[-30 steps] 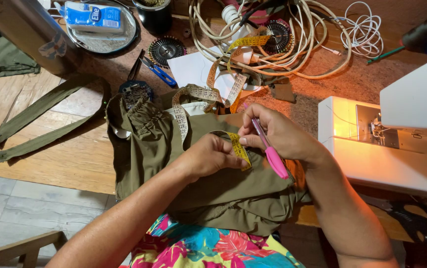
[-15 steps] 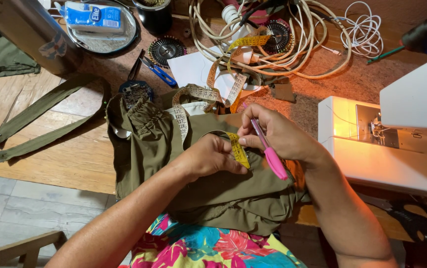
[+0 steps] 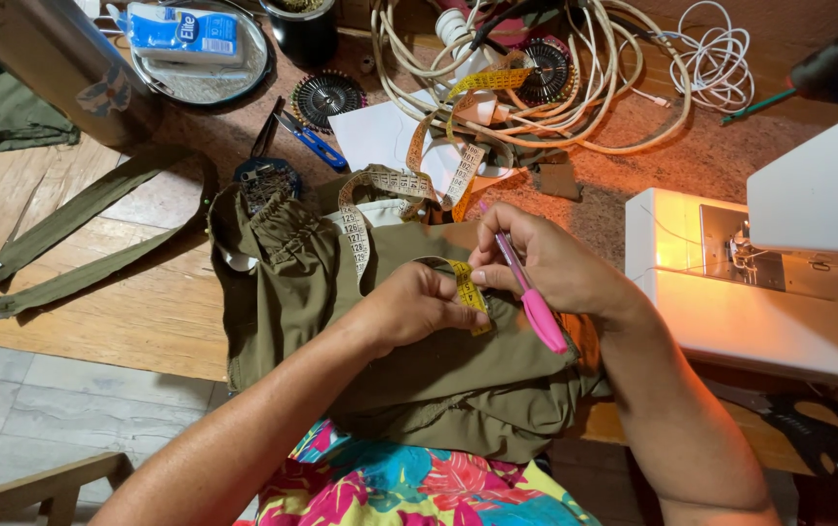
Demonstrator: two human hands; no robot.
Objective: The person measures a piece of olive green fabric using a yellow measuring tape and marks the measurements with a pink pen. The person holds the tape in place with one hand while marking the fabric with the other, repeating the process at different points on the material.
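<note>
Garment: the olive garment point(image 3: 438, 360) lies bunched on the table edge, directly under both hands.
Left hand: the left hand point(image 3: 414, 307) is closed, pinning the yellow measuring tape point(image 3: 468, 287) flat on the cloth.
Right hand: the right hand point(image 3: 551, 268) grips a pink pen point(image 3: 534, 300), its tip just beside the tape's end.
Axis: the tape's held stretch slants away from the person towards the upper left, between the two hands; both touch it.
Beyond: blue-handled scissors point(image 3: 310, 141), coiled cables point(image 3: 536, 68), white sewing machine point(image 3: 780, 282).
Change: hands and tape sit almost exactly as a second ago.
</note>
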